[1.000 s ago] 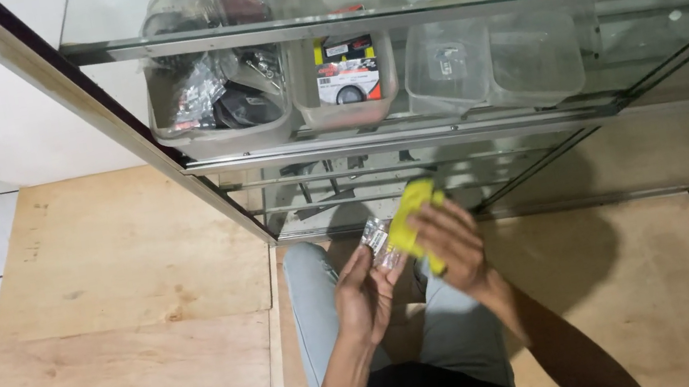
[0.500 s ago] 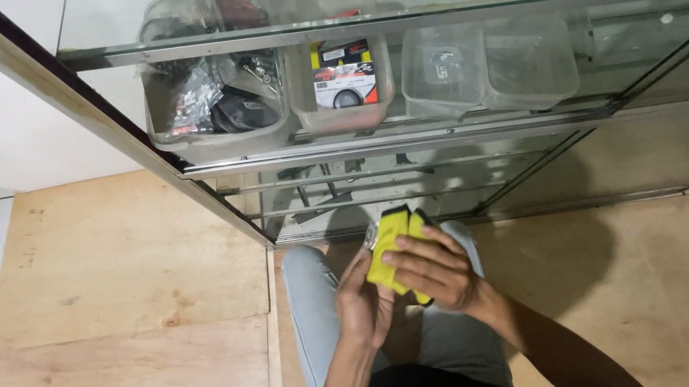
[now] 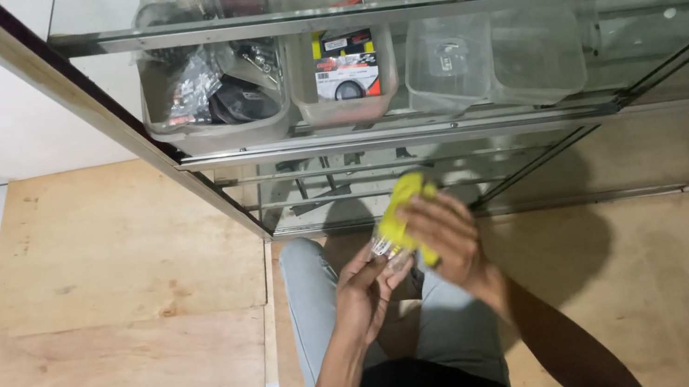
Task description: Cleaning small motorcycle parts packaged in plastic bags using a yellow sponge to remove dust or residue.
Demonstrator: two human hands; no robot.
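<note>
Head view, nearest first. What are the hands doing?

— Left hand [image 3: 367, 286] cups a small clear plastic item [image 3: 388, 255], fingers curled under it. Right hand [image 3: 447, 237] presses a yellow cloth [image 3: 402, 211] onto it, fingers closed over the cloth.

— Where is all that?

— Above the person's knees in grey trousers [image 3: 317, 307], over the plywood floor [image 3: 129, 307].

— Risk?

— As I judge it, the clear piece could slip out under the rubbing and drop to the floor. Farther off, the glass shelf [image 3: 425, 9] carries plastic tubs [image 3: 209, 66]; a raised elbow could knock them.
</note>
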